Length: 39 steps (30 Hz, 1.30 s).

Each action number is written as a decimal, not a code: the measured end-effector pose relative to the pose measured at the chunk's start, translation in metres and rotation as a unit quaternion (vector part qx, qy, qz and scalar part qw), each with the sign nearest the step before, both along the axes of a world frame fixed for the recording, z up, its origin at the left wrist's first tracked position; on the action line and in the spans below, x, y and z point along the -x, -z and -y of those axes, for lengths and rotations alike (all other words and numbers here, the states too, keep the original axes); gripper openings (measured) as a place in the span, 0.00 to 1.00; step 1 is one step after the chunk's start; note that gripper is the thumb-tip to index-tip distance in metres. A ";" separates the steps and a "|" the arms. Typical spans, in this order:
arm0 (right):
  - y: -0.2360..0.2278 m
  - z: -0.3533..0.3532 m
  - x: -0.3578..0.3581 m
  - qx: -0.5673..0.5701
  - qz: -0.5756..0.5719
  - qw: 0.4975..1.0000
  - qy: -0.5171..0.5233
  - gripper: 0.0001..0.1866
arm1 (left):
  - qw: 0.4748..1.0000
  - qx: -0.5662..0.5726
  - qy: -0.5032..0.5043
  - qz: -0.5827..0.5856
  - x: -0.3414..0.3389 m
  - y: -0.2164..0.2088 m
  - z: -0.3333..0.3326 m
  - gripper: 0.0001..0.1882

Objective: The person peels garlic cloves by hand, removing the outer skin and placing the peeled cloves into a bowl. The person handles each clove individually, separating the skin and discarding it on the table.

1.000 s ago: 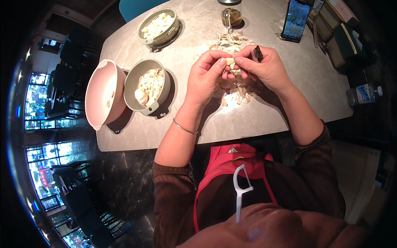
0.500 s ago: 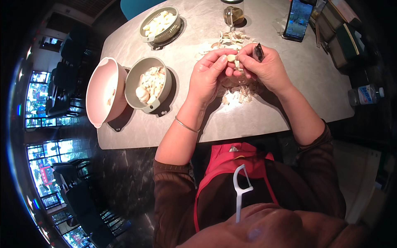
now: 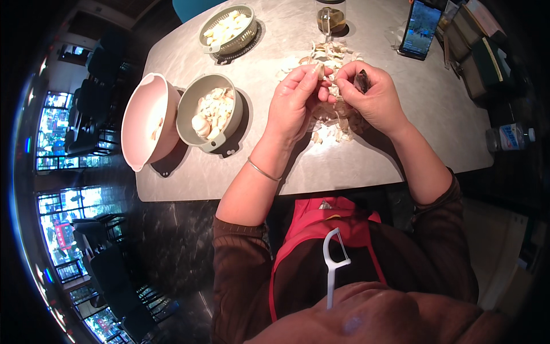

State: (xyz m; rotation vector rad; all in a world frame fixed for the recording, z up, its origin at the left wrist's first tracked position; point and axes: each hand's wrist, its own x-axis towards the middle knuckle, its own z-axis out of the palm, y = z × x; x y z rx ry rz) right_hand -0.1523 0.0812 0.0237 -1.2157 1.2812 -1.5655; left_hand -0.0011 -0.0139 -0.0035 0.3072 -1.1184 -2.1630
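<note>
Right now both hands work a garlic clove [image 3: 318, 71] over a heap of peels [image 3: 335, 117] at the table's middle. Left hand [image 3: 295, 103] pinches the clove in thumb and fingertips, raised just above the peels; right hand [image 3: 372, 97] is closed on a small dark knife [image 3: 362, 81], its fingertips touching the clove. Clove's long axis runs roughly near-to-far, tip pointing far and a little right. More peels lie far of the hands, up to a glass jar [image 3: 331, 16]. Phone [image 3: 419, 30] stands far right, close to the right hand. Left of the hands: grey bowl [image 3: 189, 106] with peeled cloves, just beside it a pink bowl [image 3: 143, 112] tilted on its side, reaching the table's left edge. Far left a grey colander [image 3: 229, 28] with more cloves. Bottle [image 3: 510, 137] lies off the table's right edge. Near table edge [image 3: 344, 186] runs under the forearms; bare tabletop shows between grey bowl and left wrist, and right of the right hand. Bracelet [image 3: 263, 171] on left wrist. White floss pick [image 3: 332, 266] hangs over the red apron [image 3: 321, 221].
</note>
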 end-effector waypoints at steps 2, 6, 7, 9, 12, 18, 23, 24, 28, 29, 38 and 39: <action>0.001 0.003 -0.004 0.036 0.001 0.999 -0.004 0.02 | 1.000 -0.012 -0.007 -0.003 0.000 0.001 -0.001 0.14; 0.000 0.001 -0.003 0.081 -0.147 0.986 0.016 0.02 | 0.998 -0.049 0.016 -0.021 0.000 0.001 -0.001 0.14; 0.000 0.001 -0.003 0.087 -0.167 0.982 0.022 0.02 | 0.998 -0.050 0.024 -0.025 0.000 0.001 0.000 0.14; -0.001 0.000 -0.004 0.096 -0.194 0.976 0.028 0.03 | 0.998 -0.051 0.023 -0.026 0.000 0.002 0.000 0.14; -0.003 -0.001 -0.003 0.105 -0.212 0.971 0.027 0.03 | 0.998 -0.053 0.005 -0.021 0.001 0.002 -0.001 0.14; 0.000 -0.001 -0.002 0.112 -0.259 0.959 0.030 0.05 | 0.997 -0.073 -0.013 -0.020 0.001 0.001 -0.001 0.13; 0.001 0.000 0.000 0.100 -0.270 0.957 0.021 0.04 | 0.998 -0.050 0.002 -0.025 -0.002 0.001 0.003 0.14; 0.001 -0.001 0.001 0.099 -0.238 0.966 0.012 0.04 | 0.999 -0.044 0.005 -0.022 -0.002 0.000 0.003 0.13; -0.001 0.000 0.003 0.072 -0.116 0.990 0.026 0.02 | 1.000 -0.014 -0.001 -0.012 0.000 -0.001 0.001 0.12; 0.000 0.001 0.003 0.059 -0.080 0.994 0.041 0.02 | 1.000 -0.004 -0.006 -0.009 0.001 -0.002 0.001 0.12; 0.004 0.005 0.001 0.047 -0.007 0.998 0.034 0.03 | 0.980 0.154 -0.075 0.097 0.001 -0.004 -0.011 0.10; 0.003 0.004 0.003 0.033 -0.019 0.999 0.033 0.03 | 0.981 0.145 -0.076 0.103 0.001 -0.004 -0.012 0.10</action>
